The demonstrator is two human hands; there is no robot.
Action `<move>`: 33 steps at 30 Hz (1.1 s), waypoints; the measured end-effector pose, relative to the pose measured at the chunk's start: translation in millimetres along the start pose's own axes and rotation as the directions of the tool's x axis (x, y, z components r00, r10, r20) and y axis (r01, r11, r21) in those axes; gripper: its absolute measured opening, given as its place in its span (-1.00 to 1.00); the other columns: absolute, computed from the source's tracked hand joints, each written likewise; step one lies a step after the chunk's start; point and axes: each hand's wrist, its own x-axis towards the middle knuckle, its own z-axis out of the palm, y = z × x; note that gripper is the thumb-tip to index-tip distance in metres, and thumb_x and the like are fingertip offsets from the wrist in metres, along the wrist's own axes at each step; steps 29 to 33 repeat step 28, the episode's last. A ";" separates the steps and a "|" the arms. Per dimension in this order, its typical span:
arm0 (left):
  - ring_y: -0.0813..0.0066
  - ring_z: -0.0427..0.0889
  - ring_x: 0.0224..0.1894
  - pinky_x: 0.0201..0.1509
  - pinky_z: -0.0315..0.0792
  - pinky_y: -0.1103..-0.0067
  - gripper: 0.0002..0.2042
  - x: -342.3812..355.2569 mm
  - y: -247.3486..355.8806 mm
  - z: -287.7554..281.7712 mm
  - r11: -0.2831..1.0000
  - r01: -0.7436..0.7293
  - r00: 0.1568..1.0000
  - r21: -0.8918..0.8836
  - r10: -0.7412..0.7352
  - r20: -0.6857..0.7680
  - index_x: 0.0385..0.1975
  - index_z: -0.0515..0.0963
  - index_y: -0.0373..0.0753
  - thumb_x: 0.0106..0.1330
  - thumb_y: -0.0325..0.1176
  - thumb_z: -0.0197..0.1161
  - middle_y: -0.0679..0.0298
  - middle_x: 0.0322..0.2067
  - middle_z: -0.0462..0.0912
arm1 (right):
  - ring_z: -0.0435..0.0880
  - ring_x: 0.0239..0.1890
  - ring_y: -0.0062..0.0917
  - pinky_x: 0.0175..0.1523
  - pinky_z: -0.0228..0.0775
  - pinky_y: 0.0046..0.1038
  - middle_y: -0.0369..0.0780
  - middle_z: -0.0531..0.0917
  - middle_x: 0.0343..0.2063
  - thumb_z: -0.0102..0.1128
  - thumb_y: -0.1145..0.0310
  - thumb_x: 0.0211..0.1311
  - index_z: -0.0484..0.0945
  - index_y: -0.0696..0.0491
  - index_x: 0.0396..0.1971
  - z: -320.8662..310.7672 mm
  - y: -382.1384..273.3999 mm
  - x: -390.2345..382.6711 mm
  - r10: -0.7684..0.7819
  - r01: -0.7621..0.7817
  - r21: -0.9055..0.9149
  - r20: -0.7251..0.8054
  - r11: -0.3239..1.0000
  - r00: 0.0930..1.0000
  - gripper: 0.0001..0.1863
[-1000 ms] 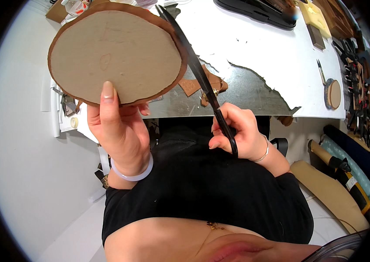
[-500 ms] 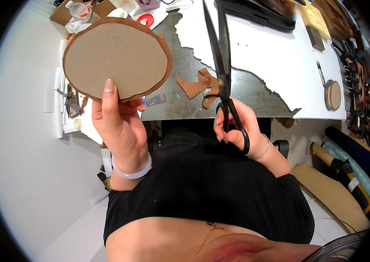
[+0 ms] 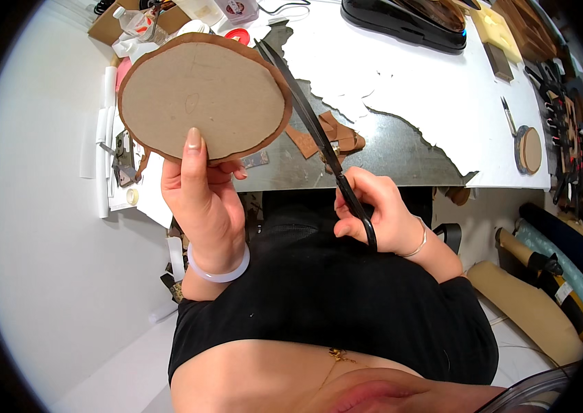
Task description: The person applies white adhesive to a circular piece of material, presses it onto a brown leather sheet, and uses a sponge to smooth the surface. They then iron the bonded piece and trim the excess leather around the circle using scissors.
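Observation:
My left hand (image 3: 205,196) grips an oval piece of brown leather (image 3: 288,103) by its near edge, thumb on the face toward me. A beige oval panel (image 3: 202,89) covers that face, with a narrow brown border left showing all round. In my right hand (image 3: 377,210) is a pair of long black scissors (image 3: 317,134), fingers and thumb at the handles. Their blades point up and to the left, close by the oval's right edge. Brown leather scraps (image 3: 338,134) lie on the table beyond the scissors.
A torn white sheet (image 3: 401,89) covers much of the grey tabletop (image 3: 284,168). A black device (image 3: 405,24) stands at the back, a round beige-topped piece (image 3: 528,150) at the right. Bottles and a box (image 3: 107,34) crowd the far left; fabric rolls (image 3: 556,261) lean at right.
The scissors have swung from nearly upright to a leftward tilt, and their blades have come together. The oval leather and my left hand have shifted slightly right.

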 end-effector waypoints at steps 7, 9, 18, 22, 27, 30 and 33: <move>0.60 0.52 -0.42 -0.42 0.30 0.60 -0.76 -2.3 0.1 1.2 1.000 -0.003 1.000 -0.005 0.003 0.014 -0.02 0.55 -0.23 0.45 -0.26 0.28 0.31 -0.27 0.66 | 0.31 -0.65 -0.67 -0.47 0.16 -0.58 -0.32 0.42 -0.70 0.66 0.11 0.06 0.46 0.10 -0.40 -1.5 -5.0 -0.5 -0.015 0.013 -0.070 -0.028 0.997 1.000 -0.50; 0.60 0.53 -0.43 -0.42 0.30 0.59 -0.76 -2.8 0.2 2.1 1.000 -0.003 1.000 -0.002 0.003 0.003 -0.03 0.55 -0.24 0.45 -0.26 0.28 0.31 -0.27 0.66 | 0.31 -0.65 -0.67 -0.48 0.15 -0.58 -0.33 0.41 -0.70 0.65 0.15 0.07 0.47 0.10 -0.41 -1.1 -6.6 -0.1 -0.028 0.025 -0.083 -0.038 0.996 0.999 -0.53; 0.59 0.53 -0.42 -0.41 0.30 0.59 -0.75 -2.9 0.7 5.4 1.000 0.001 1.000 0.023 0.000 -0.028 -0.03 0.55 -0.26 0.46 -0.25 0.27 0.29 -0.27 0.66 | 0.31 -0.65 -0.68 -0.48 0.15 -0.58 -0.32 0.42 -0.70 0.64 0.20 0.10 0.47 0.10 -0.43 -2.0 -8.6 -0.5 -0.032 0.026 -0.109 -0.054 0.994 0.998 -0.56; 0.52 0.60 -0.45 -0.46 0.41 0.57 -0.82 -1.4 1.4 5.8 0.999 -0.013 1.000 -0.034 0.012 -0.027 -0.14 0.59 -0.27 0.45 -0.29 0.29 0.26 -0.30 0.70 | 0.29 -0.65 -0.69 -0.49 0.14 -0.59 -0.31 0.42 -0.69 0.63 0.21 0.12 0.47 0.11 -0.43 -2.7 -7.7 -2.0 -0.018 0.011 -0.124 -0.056 0.992 0.998 -0.56; 0.47 0.65 -0.46 -0.47 0.49 0.54 -0.82 1.0 -2.1 2.3 0.999 0.008 1.000 -0.047 -0.009 -0.021 -0.16 0.62 -0.28 0.44 -0.30 0.32 0.24 -0.31 0.72 | 0.44 -0.63 -0.75 -0.48 0.24 -0.63 -0.41 0.47 -0.68 0.56 0.25 0.21 0.47 0.07 -0.41 -1.2 -5.9 -6.0 0.138 -0.108 0.172 -0.177 0.979 0.975 -0.64; 0.46 0.66 -0.46 -0.46 0.50 0.53 -0.80 0.5 -5.4 0.2 0.999 0.033 0.999 -0.038 -0.034 -0.017 -0.14 0.62 -0.29 0.44 -0.29 0.32 0.24 -0.31 0.72 | 0.58 -0.59 -0.72 -0.48 0.35 -0.62 -0.37 0.53 -0.67 0.47 0.29 0.31 0.48 0.05 -0.33 -1.9 -2.4 -4.8 0.089 -0.029 0.271 -0.212 0.962 0.973 -0.72; 0.46 0.66 -0.46 -0.46 0.50 0.53 -0.80 0.5 -5.4 0.2 0.999 0.033 0.999 -0.038 -0.034 -0.017 -0.14 0.62 -0.29 0.44 -0.29 0.32 0.24 -0.31 0.72 | 0.58 -0.59 -0.72 -0.48 0.35 -0.62 -0.37 0.53 -0.67 0.47 0.29 0.31 0.48 0.05 -0.33 -1.9 -2.4 -4.8 0.089 -0.029 0.271 -0.212 0.962 0.973 -0.72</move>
